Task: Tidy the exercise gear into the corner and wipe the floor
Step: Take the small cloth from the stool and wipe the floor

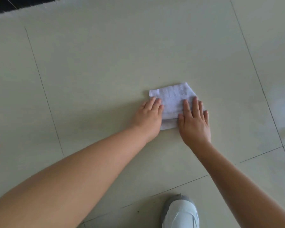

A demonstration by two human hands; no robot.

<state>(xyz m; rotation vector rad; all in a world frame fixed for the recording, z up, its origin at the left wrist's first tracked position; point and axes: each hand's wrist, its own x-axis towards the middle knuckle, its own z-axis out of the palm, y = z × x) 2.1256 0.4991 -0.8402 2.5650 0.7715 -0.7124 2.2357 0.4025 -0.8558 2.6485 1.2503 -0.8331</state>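
Floor-wiping posture: we press a folded white towel (pixel 171 102) flat onto the pale tiled floor (pixel 97 79). Our left hand (pixel 149 116) rests on the towel's left edge and our right hand (pixel 195 123) on its right edge, each grip flat with fingers straight, clasping nothing. Our white shoe (pixel 181 213) stands nearest us.

A person's two bare forearms, no sleeves in view, reach into frame, with the left hand (pixel 149 115) and right hand (pixel 194 122) free of rings, watches or bands. At the bottom edge is a white slip-on shoe (pixel 180 213) with a grey toe cap and a grey sole rim.
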